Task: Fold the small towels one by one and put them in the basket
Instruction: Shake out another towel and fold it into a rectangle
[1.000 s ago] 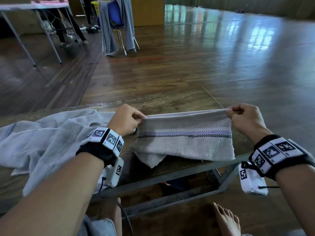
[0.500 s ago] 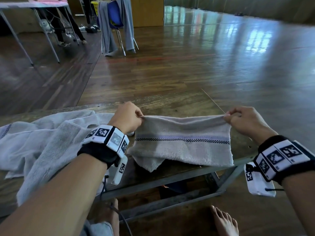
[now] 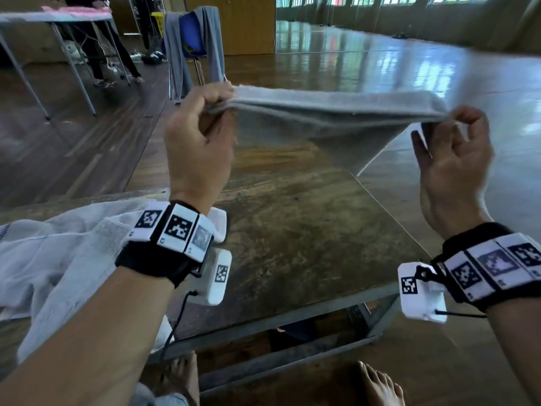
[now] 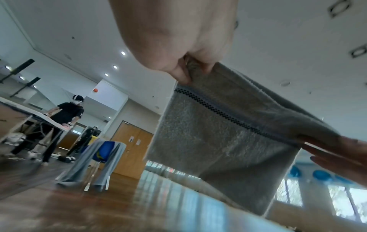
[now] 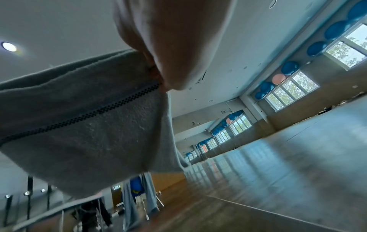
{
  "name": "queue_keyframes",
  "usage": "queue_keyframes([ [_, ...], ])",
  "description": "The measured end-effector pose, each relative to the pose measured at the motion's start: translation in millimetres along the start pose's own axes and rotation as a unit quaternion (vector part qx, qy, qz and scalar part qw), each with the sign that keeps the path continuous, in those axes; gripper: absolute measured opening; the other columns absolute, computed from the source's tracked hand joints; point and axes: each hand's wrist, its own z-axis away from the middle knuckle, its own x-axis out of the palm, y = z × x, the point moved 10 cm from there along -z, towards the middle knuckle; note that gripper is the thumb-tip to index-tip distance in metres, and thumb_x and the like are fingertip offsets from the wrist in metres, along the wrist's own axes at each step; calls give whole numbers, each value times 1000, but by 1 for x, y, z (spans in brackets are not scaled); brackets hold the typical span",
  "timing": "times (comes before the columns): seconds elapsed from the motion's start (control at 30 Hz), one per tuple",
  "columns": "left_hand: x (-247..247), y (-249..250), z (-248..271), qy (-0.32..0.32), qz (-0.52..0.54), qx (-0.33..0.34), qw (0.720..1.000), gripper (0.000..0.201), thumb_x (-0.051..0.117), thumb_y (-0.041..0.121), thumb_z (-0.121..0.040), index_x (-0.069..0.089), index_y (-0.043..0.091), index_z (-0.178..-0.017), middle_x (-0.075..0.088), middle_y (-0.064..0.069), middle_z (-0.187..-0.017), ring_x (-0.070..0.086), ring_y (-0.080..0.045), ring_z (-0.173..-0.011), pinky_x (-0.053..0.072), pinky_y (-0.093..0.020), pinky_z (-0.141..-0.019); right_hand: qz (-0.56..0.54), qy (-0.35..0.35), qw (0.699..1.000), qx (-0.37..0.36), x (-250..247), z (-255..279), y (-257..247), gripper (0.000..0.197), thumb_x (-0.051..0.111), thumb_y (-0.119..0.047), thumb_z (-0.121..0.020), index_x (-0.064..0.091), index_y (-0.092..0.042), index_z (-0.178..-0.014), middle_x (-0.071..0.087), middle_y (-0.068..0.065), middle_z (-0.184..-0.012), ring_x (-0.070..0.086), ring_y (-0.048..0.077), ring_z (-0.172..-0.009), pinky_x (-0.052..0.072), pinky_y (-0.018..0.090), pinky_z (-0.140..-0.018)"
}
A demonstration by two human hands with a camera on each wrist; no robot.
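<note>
A small grey towel (image 3: pixel 330 118) with a dark checked stripe (image 4: pixel 214 109) hangs in the air above the wooden table (image 3: pixel 292 244), stretched between both hands. My left hand (image 3: pixel 205 121) pinches its left top corners, thumb against curled fingers (image 4: pixel 178 73). My right hand (image 3: pixel 450 136) pinches the right top corners at the fingertips, the other fingers loosely spread. The towel (image 5: pixel 83 119) is doubled over and sags in the middle. No basket shows in any view.
A heap of pale towels (image 3: pixel 58 259) lies on the table's left part. Beyond the table stand a blue chair (image 3: pixel 193 45) draped with grey cloth and a folding table (image 3: pixel 52 22) with a person behind it. My bare feet (image 3: pixel 380 388) are under the table.
Both hands have lifted the towel off the table's front edge, up and away from me, so it now hangs in the air. The hands stay about as far apart.
</note>
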Motion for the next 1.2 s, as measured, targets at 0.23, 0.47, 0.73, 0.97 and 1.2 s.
queue_keyframes([
  [0.23, 6, -87, 73, -273, -190, -209, 919, 8, 80, 16, -81, 77, 11, -86, 73, 2, -78, 63, 2, -67, 46, -14, -64, 464, -157, 863, 123, -45, 41, 68, 21, 63, -15, -98, 60, -32, -86, 64, 8, -104, 62, 24, -100, 51, 50, -93],
  [0.47, 13, -121, 125, -449, -208, -310, 812, 15, 90, 22, -69, 80, 17, -78, 75, 0, -75, 66, -10, -71, 49, -22, -68, 467, -318, 804, 184, -54, 75, 100, 13, 66, -15, -96, 67, -25, -88, 73, -8, -81, 66, 21, -70, 53, 26, -69],
  [0.73, 22, -125, 163, -544, -155, -443, 695, 19, 74, 16, -87, 65, 2, -95, 64, -14, -90, 59, -24, -86, 52, -41, -89, 395, -321, 773, 379, -66, 87, 114, 11, 65, -14, -96, 70, -4, -94, 73, 9, -80, 68, 20, -67, 54, 31, -66],
  [0.97, 28, -131, 171, -552, -148, -482, 664, 18, 78, 15, -83, 70, 1, -91, 70, -11, -84, 68, -22, -74, 60, -34, -73, 419, -334, 727, 429, -72, 89, 127, 17, 65, -22, -98, 75, -9, -94, 76, 12, -80, 63, 18, -61, 53, 31, -61],
  [1.2, 42, -152, 123, -366, -283, -316, 828, 14, 74, 26, -87, 73, 12, -84, 72, -1, -87, 66, -20, -79, 48, -33, -64, 527, -159, 799, 244, -64, 38, 138, 11, 70, -24, -94, 72, -22, -83, 72, -3, -82, 63, 11, -76, 48, 28, -72],
])
